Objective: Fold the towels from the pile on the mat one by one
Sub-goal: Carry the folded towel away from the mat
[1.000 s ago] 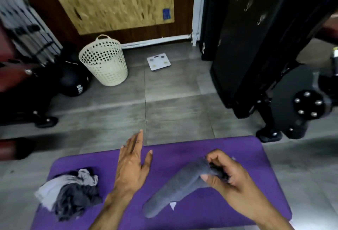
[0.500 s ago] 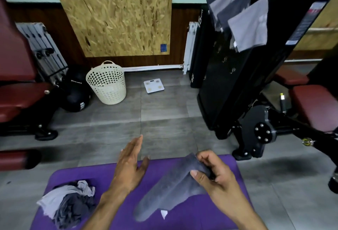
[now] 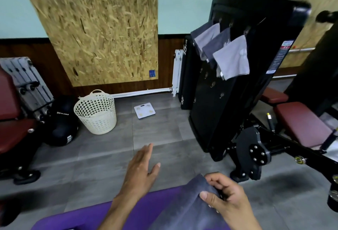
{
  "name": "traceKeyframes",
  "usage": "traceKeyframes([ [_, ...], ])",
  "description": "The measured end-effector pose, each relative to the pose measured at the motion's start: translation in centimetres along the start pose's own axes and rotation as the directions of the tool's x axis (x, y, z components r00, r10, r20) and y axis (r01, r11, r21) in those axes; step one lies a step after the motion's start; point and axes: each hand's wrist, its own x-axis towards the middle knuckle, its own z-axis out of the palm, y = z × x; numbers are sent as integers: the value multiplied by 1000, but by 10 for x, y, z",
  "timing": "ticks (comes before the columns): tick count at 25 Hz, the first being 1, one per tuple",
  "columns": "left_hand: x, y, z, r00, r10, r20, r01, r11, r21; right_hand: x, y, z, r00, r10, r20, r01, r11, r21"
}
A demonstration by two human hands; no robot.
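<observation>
Pinching grey towel [image 3: 188, 209] at top corner with right hand [image 3: 226, 198], thumb and curled fingers closed on cloth, so rest drapes down over purple mat [image 3: 139, 211] at 6 o'clock. I judge hold readies fold. Left hand [image 3: 140, 171] flat, fingers straight, empty, hovering at 10 o'clock from towel, likely to smooth it. Pile out of view.

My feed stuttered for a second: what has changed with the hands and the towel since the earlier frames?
The view tilted up, so the towel pile dropped out of frame. The right hand still pinches the grey towel over the purple mat. The left hand stays open and empty, beside the towel.
</observation>
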Motion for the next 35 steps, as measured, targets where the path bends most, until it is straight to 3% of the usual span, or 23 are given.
traceKeyframes([
  [3, 64, 7, 22, 1000, -3, 30, 3, 1000, 15, 50, 13, -27, 999, -19, -32, 22, 993, 116],
  [9, 192, 11, 64, 994, -62, 93, 62, 998, 10, 169, 38, -85, 991, -120, -54, 115, 990, -86],
  [13, 285, 9, 77, 989, -89, 118, 95, 994, -47, 262, 37, -106, 991, -104, -79, 97, 992, -86],
  [18, 420, -33, 88, 983, -83, 164, 99, 991, -92, 394, 52, -103, 994, 49, -94, -58, 994, -90],
  [22, 552, -97, 92, 966, -65, 250, 110, 979, -169, 535, 75, -82, 1000, 20, -18, -22, 992, -122],
  [24, 606, -120, 97, 958, -31, 286, 89, 977, -194, 584, 90, -86, 983, 24, -183, -59, 980, -190],
  [26, 664, -138, 103, 944, -22, 330, 91, 976, -196, 635, 97, -87, 987, 57, -149, -84, 979, -184],
  [30, 764, -149, 122, 932, -25, 361, 98, 978, -185, 716, 101, -97, 930, 108, -350, -129, 991, -38],
  [35, 873, -138, 162, 919, 16, 393, 55, 984, -169, 819, 129, -135, 900, 191, -392, -183, 981, 58],
])
